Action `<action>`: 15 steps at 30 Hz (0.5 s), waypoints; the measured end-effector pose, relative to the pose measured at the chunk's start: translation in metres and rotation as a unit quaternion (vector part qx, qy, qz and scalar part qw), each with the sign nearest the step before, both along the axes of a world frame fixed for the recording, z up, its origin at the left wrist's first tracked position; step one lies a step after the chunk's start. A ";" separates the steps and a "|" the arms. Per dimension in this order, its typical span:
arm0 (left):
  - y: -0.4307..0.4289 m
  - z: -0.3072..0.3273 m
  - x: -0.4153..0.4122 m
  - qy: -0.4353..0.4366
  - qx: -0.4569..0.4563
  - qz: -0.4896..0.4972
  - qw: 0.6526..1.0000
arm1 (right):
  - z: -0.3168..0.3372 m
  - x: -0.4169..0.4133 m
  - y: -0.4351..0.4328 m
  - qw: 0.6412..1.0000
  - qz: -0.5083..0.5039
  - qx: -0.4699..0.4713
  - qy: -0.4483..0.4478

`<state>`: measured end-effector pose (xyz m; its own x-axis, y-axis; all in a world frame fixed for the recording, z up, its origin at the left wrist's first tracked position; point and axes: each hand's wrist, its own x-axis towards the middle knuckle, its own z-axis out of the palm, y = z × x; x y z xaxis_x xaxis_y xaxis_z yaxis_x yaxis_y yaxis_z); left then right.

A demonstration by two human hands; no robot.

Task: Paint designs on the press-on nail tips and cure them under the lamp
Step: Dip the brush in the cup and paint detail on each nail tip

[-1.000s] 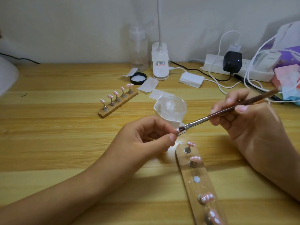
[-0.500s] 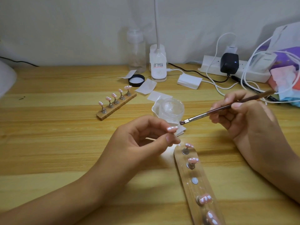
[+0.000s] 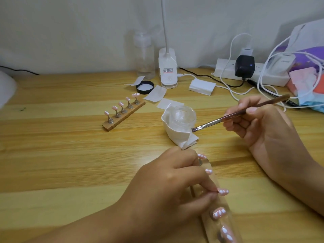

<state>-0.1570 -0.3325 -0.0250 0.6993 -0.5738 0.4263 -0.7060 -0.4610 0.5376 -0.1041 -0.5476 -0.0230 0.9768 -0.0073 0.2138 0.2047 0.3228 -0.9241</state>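
My left hand (image 3: 168, 183) pinches a white-dotted pink nail tip (image 3: 223, 192) over the near holder (image 3: 226, 204) on the desk (image 3: 70, 163), while my right hand (image 3: 263, 127) grips the brush (image 3: 228, 118), its bristles just beside the jar (image 3: 183, 116).

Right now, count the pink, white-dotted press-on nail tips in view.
10. Five tips on the far wooden stand; four tips on the near wooden strip; one tip pinched in the left hand above that strip. The hand may hide more.
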 end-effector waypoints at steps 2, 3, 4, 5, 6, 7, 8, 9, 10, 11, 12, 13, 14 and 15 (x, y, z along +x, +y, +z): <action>0.002 -0.001 0.001 0.004 0.008 0.000 1.000 | 0.000 0.000 0.000 1.000 -0.001 -0.001 -0.001; 0.005 -0.001 0.001 0.008 0.014 0.004 1.000 | 0.000 0.000 -0.001 1.000 -0.002 -0.001 -0.001; 0.007 -0.001 0.001 0.013 0.020 0.008 1.000 | 0.000 0.000 -0.001 1.000 -0.003 0.000 0.000; 0.010 -0.001 0.001 0.017 0.028 0.011 0.999 | 0.000 0.000 -0.001 1.000 -0.005 0.001 0.000; 0.012 0.000 0.001 0.014 0.034 0.009 0.999 | 0.000 0.000 -0.001 1.000 -0.007 0.001 -0.002; 0.014 0.001 0.001 0.003 0.040 0.004 0.999 | 0.000 0.000 -0.001 1.000 -0.010 0.001 -0.004; 0.016 0.001 0.000 -0.017 0.045 -0.004 0.999 | 0.001 0.000 -0.001 1.000 -0.014 0.000 -0.007; 0.016 0.002 -0.002 -0.042 0.049 -0.013 0.998 | 0.000 0.000 -0.001 1.000 -0.017 -0.003 -0.009; 0.016 0.002 -0.003 -0.068 0.054 -0.021 0.996 | 0.000 -0.001 -0.001 1.000 -0.021 -0.008 -0.011; 0.015 0.002 -0.004 -0.093 0.059 -0.029 0.993 | 0.000 -0.001 -0.001 1.000 -0.024 -0.012 -0.012; 0.013 0.002 -0.006 -0.113 0.063 -0.034 0.991 | 0.000 -0.001 0.000 0.999 -0.025 -0.017 -0.013; 0.012 0.002 -0.007 -0.125 0.064 -0.039 0.989 | 0.000 -0.002 0.000 0.999 -0.026 -0.021 -0.015; 0.010 0.002 -0.008 -0.130 0.063 -0.044 0.989 | 0.000 -0.002 0.000 0.999 -0.027 -0.024 -0.017; 0.009 0.001 -0.009 -0.128 0.062 -0.049 0.989 | 0.000 -0.002 0.000 0.999 -0.028 -0.025 -0.018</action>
<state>-0.1660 -0.3238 -0.0244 0.5158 -0.6925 0.5043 -0.8563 -0.4349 0.2786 -0.1065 -0.5473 -0.0226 0.9668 -0.0498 0.2506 0.2547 0.2643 -0.9302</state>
